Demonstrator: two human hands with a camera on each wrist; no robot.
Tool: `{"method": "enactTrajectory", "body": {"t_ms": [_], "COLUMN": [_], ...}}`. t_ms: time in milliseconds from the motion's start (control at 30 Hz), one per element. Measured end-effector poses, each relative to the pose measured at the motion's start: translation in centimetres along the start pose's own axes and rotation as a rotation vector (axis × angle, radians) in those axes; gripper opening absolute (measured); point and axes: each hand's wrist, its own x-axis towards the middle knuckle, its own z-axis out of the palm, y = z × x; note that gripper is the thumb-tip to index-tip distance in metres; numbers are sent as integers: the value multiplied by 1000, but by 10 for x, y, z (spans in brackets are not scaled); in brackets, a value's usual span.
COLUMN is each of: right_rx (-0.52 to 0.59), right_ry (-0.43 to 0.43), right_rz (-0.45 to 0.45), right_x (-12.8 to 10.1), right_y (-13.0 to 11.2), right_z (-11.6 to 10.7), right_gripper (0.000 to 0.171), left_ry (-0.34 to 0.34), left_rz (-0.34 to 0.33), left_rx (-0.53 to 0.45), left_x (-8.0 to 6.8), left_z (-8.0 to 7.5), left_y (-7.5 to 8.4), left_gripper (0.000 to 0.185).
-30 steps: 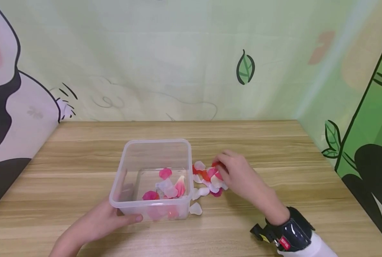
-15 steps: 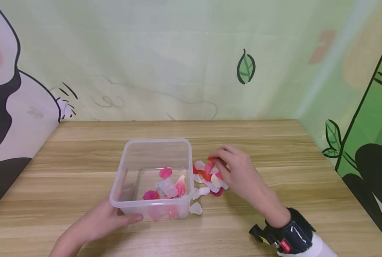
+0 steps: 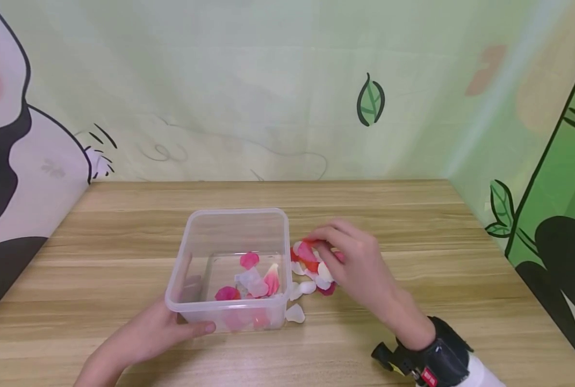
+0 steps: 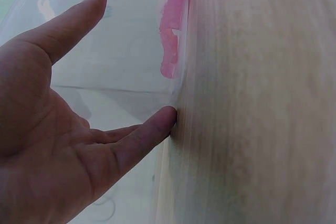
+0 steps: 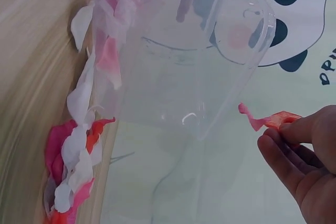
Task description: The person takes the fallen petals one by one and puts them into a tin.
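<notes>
A clear plastic box point(image 3: 229, 226) stands on the wooden table point(image 3: 413, 226) with several pink and white petals point(image 3: 253, 279) inside. My left hand point(image 3: 157, 330) rests against its near left corner, fingers straight along the wall point(image 4: 131, 66). Right of the box lies a small heap of red, pink and white petals point(image 3: 311, 277). My right hand point(image 3: 350, 252) hovers just above that heap and pinches a few red and pink petals point(image 3: 308, 248) between thumb and fingertips; in the right wrist view these pinched petals point(image 5: 268, 120) hang beside the box rim point(image 5: 241, 72).
One white petal point(image 3: 294, 313) lies alone by the box's near right corner. Patterned walls close the table at the back and on the right point(image 3: 534, 161). Bare wood stretches left of the box and along the back.
My right hand has lifted a little off the heap and shifted left toward the box with petals pinched in it. The left hand and box have stayed put.
</notes>
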Motion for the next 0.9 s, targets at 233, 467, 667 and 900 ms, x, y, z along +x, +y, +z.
{"method": "enactTrajectory", "body": {"t_ms": [233,467,667,900], "right_rx": [40,90,114,152], "right_ry": [34,47,26,-59], "right_rz": [-7,-18,-30,-53], "right_x": [4,9,11,10], "right_y": [-9,-16,-19,-24], "right_z": [2,4,7,14], "right_gripper": [21,23,23,21], "left_ry": [7,1,-1,-6], "left_rz": [6,17,20,1], "left_rx": [-8,-17,-15,-2], "left_x": [1,0,1,1], "left_z": [0,-1,-2,-2], "left_y": [0,-1,0,1], "left_gripper": [128,127,128,128]}}
